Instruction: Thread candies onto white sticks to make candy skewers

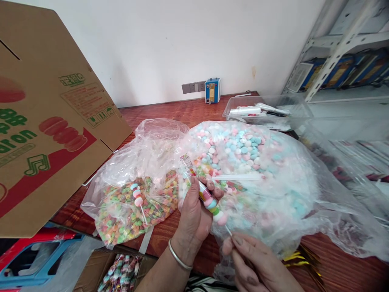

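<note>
My left hand point(199, 209) is closed around a clear printed wrapper point(187, 163). A candy skewer point(215, 209) of pink, blue, green and white pieces sits partly inside this wrapper, its lower end sticking out. Between thumb and fingers, my right hand point(251, 259) pinches the white stick of the skewer. Behind the hands lies a big clear bag of pastel candies point(249, 152), with a bundle of white sticks point(238, 177) on it. To the left is a bag of colourful ring candies point(133, 215), and another candy skewer point(138, 198) rests on top.
A large cardboard box point(57, 101) stands at the left. Below the table edge, an open carton point(94, 267) holds wrapped candy skewers. A clear plastic tub point(300, 109) and a small blue device point(212, 91) are at the back. Gold ties point(304, 259) lie at front right, near metal shelving point(328, 61).
</note>
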`<state>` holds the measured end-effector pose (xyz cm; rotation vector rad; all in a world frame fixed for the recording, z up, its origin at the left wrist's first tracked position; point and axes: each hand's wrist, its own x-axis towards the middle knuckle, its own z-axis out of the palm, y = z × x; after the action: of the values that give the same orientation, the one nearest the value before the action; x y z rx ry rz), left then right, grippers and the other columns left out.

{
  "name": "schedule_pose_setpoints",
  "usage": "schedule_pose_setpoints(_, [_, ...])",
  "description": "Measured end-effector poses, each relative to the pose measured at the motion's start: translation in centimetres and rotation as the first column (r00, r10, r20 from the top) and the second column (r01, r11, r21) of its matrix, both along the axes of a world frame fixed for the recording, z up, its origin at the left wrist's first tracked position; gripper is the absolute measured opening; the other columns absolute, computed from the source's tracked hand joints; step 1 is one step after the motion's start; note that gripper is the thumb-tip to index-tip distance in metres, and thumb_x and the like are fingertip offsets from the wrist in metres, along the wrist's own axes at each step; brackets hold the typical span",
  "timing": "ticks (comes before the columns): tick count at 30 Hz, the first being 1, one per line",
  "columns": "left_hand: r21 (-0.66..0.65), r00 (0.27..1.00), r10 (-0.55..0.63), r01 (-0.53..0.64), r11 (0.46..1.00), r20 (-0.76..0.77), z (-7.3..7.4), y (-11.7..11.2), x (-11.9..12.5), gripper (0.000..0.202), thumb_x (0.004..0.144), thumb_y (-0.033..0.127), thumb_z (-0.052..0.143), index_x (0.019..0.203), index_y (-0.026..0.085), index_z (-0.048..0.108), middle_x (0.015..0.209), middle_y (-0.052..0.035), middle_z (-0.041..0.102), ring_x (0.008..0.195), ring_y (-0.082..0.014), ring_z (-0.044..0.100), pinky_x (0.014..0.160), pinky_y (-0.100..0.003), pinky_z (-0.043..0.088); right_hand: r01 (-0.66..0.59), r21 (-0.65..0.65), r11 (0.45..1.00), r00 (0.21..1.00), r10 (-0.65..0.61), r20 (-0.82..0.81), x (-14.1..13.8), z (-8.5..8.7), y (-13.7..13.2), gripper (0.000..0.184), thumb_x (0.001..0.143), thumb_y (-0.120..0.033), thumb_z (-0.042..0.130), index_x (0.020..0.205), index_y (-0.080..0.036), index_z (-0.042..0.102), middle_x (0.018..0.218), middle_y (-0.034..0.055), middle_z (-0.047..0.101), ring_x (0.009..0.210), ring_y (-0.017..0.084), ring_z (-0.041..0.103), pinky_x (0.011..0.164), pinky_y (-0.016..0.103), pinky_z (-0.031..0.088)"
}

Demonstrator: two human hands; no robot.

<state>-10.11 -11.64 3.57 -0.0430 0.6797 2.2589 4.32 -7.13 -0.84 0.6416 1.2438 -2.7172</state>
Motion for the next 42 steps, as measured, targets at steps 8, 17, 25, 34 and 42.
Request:
schedule_pose_setpoints(8, [-0.151,0.993,0.11,-0.103,0.983,0.041,-0.4,0.7,1.0,0.022,0.085,0.036,0.068,0.081,0.016,0.06,0.075,0.0001,0.057,0.068,-0.0104,0.058,0.071,-0.026,0.054,0.416,0.894,0.165,0.909,-0.107,-0.403,0.3,-2.0,0.9,0.027,0.095,-0.022,0.051,0.118,-0.015,0.064,0.062,0.0009,0.063,0.05,0.013,0.054,0.051,0.024,0.043])
schedule_pose_setpoints(17, [-0.162,0.997,0.025,-0.012,0.987,0.078,-0.9,0.7,1.4,0.026,0.082,0.04,0.07,0.087,0.016,0.063,0.09,-0.0064,0.068,0.085,-0.0182,0.067,0.075,-0.03,0.055,0.482,0.827,-0.288,0.866,0.013,-0.5,0.1,-2.2,1.8,0.038,0.093,-0.011,0.051,0.131,-0.012,0.057,0.077,0.0053,0.07,0.063,0.015,0.061,0.063,0.028,0.047])
schedule_pose_setpoints(25, [0.071,1.0,-0.028,0.029,0.997,-0.013,-1.1,0.2,-1.9,0.017,0.08,0.03,0.074,0.084,0.018,0.064,0.064,0.006,0.053,0.061,-0.008,0.057,0.078,-0.027,0.053,0.17,0.274,0.947,0.985,-0.163,-0.049,-0.1,-0.3,0.7,0.04,0.094,-0.053,0.048,0.095,-0.017,0.065,0.048,-0.0109,0.027,0.04,0.007,0.023,0.043,0.021,0.033])
schedule_pose_setpoints(34, [-0.157,0.979,0.126,-0.1,0.983,0.161,0.2,1.5,-0.9,0.018,0.091,0.027,0.061,0.078,0.015,0.057,0.061,0.0054,0.045,0.052,-0.0064,0.049,0.062,-0.022,0.051,0.451,0.892,-0.009,0.891,-0.043,-0.451,-0.3,-1.8,1.0,0.017,0.095,-0.02,0.05,0.101,-0.015,0.066,0.066,0.0006,0.062,0.056,0.012,0.054,0.056,0.025,0.041])
schedule_pose_setpoints(42, [-0.133,0.993,0.052,-0.038,0.99,0.106,-0.2,1.3,1.3,0.023,0.085,0.038,0.067,0.081,0.016,0.059,0.061,0.0053,0.047,0.053,-0.0072,0.05,0.057,-0.02,0.051,0.419,0.902,-0.103,0.903,-0.055,-0.425,-1.0,-1.3,1.2,0.02,0.097,-0.019,0.045,0.098,-0.016,0.064,0.067,0.0011,0.063,0.058,0.013,0.057,0.057,0.025,0.042])
